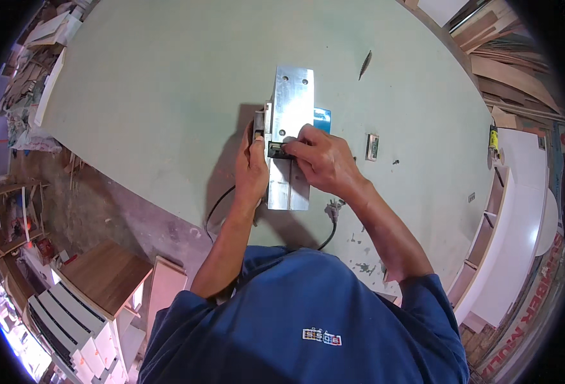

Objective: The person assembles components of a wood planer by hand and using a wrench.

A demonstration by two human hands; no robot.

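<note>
An electric hand planer (293, 102) lies on the pale green tabletop with its shiny metal sole facing up and several screw heads showing. My left hand (252, 169) grips its left side, thumb close to the dark cutter slot (276, 151) across the sole. Over the right end of that slot, the fingers of my right hand (326, 159) are pinched together. Whatever they hold, if anything, is hidden behind the fingertips. A blue part of the planer's body (322, 120) sticks out on the right. Below it, a black cord ends in a plug (335, 208).
A small rectangular block (372, 147) sits right of my right hand, with dark bits (396, 162) nearby. Farther off lies a thin dark sliver (365, 64). A white shelf unit (516, 217) stands at right, a brown-topped cabinet (106, 276) at lower left, and wood scraps (513, 80) at far right.
</note>
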